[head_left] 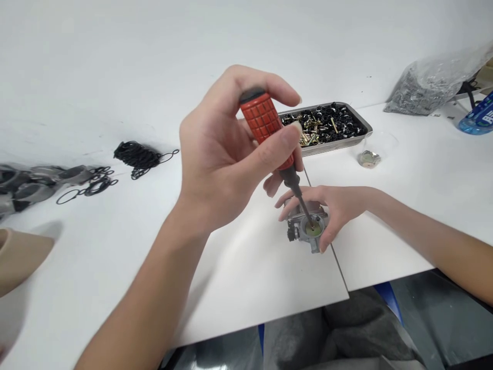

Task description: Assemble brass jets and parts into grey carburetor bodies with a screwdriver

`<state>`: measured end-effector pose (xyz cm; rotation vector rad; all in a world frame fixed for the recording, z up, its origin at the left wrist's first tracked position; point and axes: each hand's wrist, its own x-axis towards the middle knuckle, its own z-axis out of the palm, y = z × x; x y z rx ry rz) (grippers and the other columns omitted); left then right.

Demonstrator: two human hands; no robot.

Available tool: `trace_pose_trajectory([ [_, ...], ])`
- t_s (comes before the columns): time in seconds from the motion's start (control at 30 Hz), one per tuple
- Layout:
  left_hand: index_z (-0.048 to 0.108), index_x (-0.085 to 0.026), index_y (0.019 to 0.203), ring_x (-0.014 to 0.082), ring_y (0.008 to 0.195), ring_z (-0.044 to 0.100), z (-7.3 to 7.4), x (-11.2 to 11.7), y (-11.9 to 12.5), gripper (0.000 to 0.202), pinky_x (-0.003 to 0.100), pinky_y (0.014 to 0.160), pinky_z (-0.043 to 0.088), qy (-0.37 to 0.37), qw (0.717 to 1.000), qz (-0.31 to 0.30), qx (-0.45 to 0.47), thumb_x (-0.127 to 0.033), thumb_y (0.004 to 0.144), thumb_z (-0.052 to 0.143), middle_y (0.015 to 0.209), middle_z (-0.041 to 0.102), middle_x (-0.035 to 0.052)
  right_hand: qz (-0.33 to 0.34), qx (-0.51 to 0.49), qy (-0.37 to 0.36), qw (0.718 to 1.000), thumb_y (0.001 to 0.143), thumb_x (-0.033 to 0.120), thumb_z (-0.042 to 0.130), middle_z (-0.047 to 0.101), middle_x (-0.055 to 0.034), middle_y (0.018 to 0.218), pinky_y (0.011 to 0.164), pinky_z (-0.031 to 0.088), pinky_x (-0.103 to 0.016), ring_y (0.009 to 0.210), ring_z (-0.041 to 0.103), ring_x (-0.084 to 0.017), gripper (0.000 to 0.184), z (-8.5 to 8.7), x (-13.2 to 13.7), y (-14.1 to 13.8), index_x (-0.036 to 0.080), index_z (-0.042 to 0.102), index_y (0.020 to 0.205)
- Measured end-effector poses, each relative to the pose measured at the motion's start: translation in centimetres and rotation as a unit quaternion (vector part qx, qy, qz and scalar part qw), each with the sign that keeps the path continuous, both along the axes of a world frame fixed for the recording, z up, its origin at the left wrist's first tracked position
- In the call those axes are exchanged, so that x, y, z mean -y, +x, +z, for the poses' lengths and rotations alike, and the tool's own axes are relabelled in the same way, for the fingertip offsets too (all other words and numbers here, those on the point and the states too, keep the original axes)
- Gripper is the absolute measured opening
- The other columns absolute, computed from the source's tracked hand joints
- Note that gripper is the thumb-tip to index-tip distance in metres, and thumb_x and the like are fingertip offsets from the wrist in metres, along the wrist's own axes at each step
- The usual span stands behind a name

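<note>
My left hand [219,149] is wrapped round the red grid-patterned handle of a screwdriver [263,118], its index finger raised near the handle's top. The shaft slants down to the right, and its tip reaches the brass-coloured disc [315,229] inside the round bore of a carburetor [304,237]. Whether the tip sits in a screw is too small to tell. On the white table, my right hand [332,205] grips the carburetor from its far and right sides, thumb at the near right. The fingers hide part of its back.
Behind stands a metal tray [335,139] of black clips and brass-coloured screws. Right of it, a clear dish [370,156] holds small discs. A plastic bag of parts [427,87] and a blue bottle [477,117] are farther right. Black rubber rings [136,154] and a beige cup [23,259] lie left.
</note>
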<state>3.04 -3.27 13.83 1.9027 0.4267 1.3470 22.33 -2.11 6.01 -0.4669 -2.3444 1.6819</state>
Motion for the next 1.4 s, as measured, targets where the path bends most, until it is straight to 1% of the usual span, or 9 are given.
trace_pose_trajectory([
  [0.3, 0.056, -0.010, 0.101, 0.0130, 0.055, 0.064, 0.6, 1.0, 0.0, 0.020, 0.022, 0.034, 0.044, 0.031, 0.999, -0.006, -0.031, -0.007, 0.082, 0.063, 0.067, 0.054, -0.0023, 0.010, -0.010, -0.025, 1.000, 0.064, 0.029, 0.084, 0.038, -0.0087, 0.147, 0.096, 0.048, -0.028, 0.118, 0.055, -0.020, 0.066, 0.1, -0.2, 0.1, 0.021, 0.060, 0.125],
  [0.53, 0.060, -0.020, 0.104, 0.0125, 0.070, 0.066, 1.1, 2.2, 0.0, 0.026, 0.021, 0.047, 0.052, 0.061, 0.995, 0.011, -0.073, -0.011, 0.080, 0.067, 0.091, 0.063, 0.0027, 0.026, -0.089, -0.114, 0.989, 0.085, 0.025, 0.064, 0.055, -0.0114, 0.135, 0.102, 0.045, -0.035, 0.126, 0.051, -0.022, 0.047, -1.0, -1.1, 0.3, 0.016, 0.055, 0.130],
  [0.77, 0.061, -0.013, 0.102, 0.0096, 0.066, 0.057, 3.2, 2.7, 0.2, 0.027, 0.023, 0.047, 0.047, 0.117, 0.977, -0.021, -0.176, 0.000, 0.079, 0.059, 0.092, 0.064, 0.0034, -0.017, -0.052, -0.078, 0.995, 0.077, 0.013, 0.061, 0.058, -0.0102, 0.131, 0.093, 0.051, -0.036, 0.117, 0.057, -0.023, 0.050, -0.5, -0.3, 0.0, 0.016, 0.056, 0.126],
  [0.93, 0.055, -0.010, 0.112, 0.0098, 0.080, 0.059, 4.6, 2.2, 0.6, 0.043, 0.024, 0.057, 0.056, 0.153, 0.961, -0.060, -0.220, 0.009, 0.074, 0.055, 0.115, 0.058, 0.0054, -0.048, -0.052, -0.085, 0.994, 0.075, 0.013, 0.062, 0.061, -0.0093, 0.128, 0.095, 0.050, -0.034, 0.119, 0.057, -0.022, 0.045, -0.5, 0.0, -0.2, 0.018, 0.060, 0.120],
  [1.0, 0.057, -0.010, 0.108, 0.0115, 0.079, 0.060, 4.7, 2.1, 0.5, 0.039, 0.026, 0.059, 0.057, 0.163, 0.962, -0.063, -0.210, 0.008, 0.074, 0.053, 0.104, 0.061, 0.0049, -0.039, -0.057, -0.092, 0.993, 0.076, 0.015, 0.062, 0.061, -0.0107, 0.128, 0.095, 0.050, -0.036, 0.118, 0.058, -0.022, 0.044, -0.6, 0.0, -0.2, 0.017, 0.060, 0.119],
  [1.1, 0.064, -0.010, 0.102, 0.0130, 0.070, 0.061, 4.6, 2.0, 0.1, 0.028, 0.025, 0.050, 0.054, 0.146, 0.969, -0.048, -0.196, 0.000, 0.077, 0.059, 0.084, 0.065, 0.0048, -0.027, -0.071, -0.107, 0.991, 0.075, 0.015, 0.061, 0.060, -0.0118, 0.128, 0.093, 0.051, -0.038, 0.116, 0.059, -0.022, 0.044, -0.8, -0.2, -0.2, 0.016, 0.060, 0.119],
  [1.27, 0.072, -0.017, 0.097, 0.0149, 0.066, 0.066, 4.2, 2.3, -0.3, 0.021, 0.027, 0.054, 0.054, 0.073, 0.983, 0.055, -0.162, -0.029, 0.080, 0.072, 0.079, 0.065, 0.0049, -0.014, -0.065, -0.104, 0.992, 0.075, 0.015, 0.061, 0.058, -0.0114, 0.131, 0.094, 0.050, -0.041, 0.119, 0.055, -0.025, 0.043, -0.6, -0.3, -0.1, 0.017, 0.061, 0.117],
  [1.3, 0.071, -0.020, 0.100, 0.0157, 0.068, 0.067, 4.1, 2.5, -0.2, 0.022, 0.027, 0.057, 0.054, 0.070, 0.985, 0.054, -0.146, -0.031, 0.082, 0.070, 0.077, 0.066, 0.0041, -0.014, -0.064, -0.096, 0.993, 0.075, 0.015, 0.061, 0.057, -0.0114, 0.132, 0.096, 0.049, -0.041, 0.120, 0.054, -0.025, 0.043, -0.6, -0.3, -0.2, 0.017, 0.061, 0.117],
  [1.4, 0.060, -0.024, 0.122, 0.0256, 0.079, 0.070, 4.1, 3.5, 0.2, 0.050, 0.038, 0.066, 0.055, 0.075, 0.992, -0.036, -0.092, -0.051, 0.081, 0.066, 0.089, 0.071, 0.0072, -0.024, -0.065, -0.076, 0.995, 0.075, 0.016, 0.061, 0.057, -0.0118, 0.132, 0.099, 0.047, -0.041, 0.120, 0.054, -0.024, 0.042, -0.4, -0.3, -0.2, 0.016, 0.062, 0.118],
])
